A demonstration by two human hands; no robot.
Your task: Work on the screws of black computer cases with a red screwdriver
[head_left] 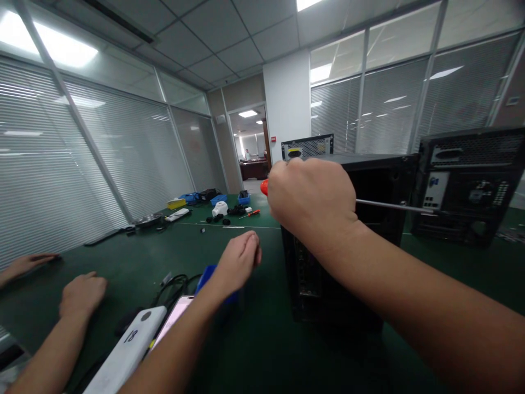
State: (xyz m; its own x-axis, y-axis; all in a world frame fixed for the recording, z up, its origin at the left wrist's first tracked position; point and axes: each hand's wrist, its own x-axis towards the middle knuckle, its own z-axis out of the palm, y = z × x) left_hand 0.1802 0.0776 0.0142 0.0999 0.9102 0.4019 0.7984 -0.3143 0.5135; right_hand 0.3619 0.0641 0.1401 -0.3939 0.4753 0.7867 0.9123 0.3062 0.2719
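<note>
My right hand [314, 191] is wrapped round the red handle of a screwdriver [264, 187]. The long metal shaft points to the right, past my wrist. Behind and below that hand stands a black computer case [388, 169] with an open face; my hand and forearm cover much of it. My left hand [240, 260] is closed, fingers curled together, just left of the case. Whatever it may hold is hidden. Under that wrist sits a blue plastic bin [205, 278], partly covered. A phone [176, 314] and a white power bank marked 18 [133, 339] lie beside my left forearm.
Another person's hands [84, 293] rest on the green table [135, 257] at left. More black computer cases [471, 189] stand at right and behind. Farther back lie small blue bins [219, 200], another screwdriver [253, 213], a white device [220, 208] and black parts.
</note>
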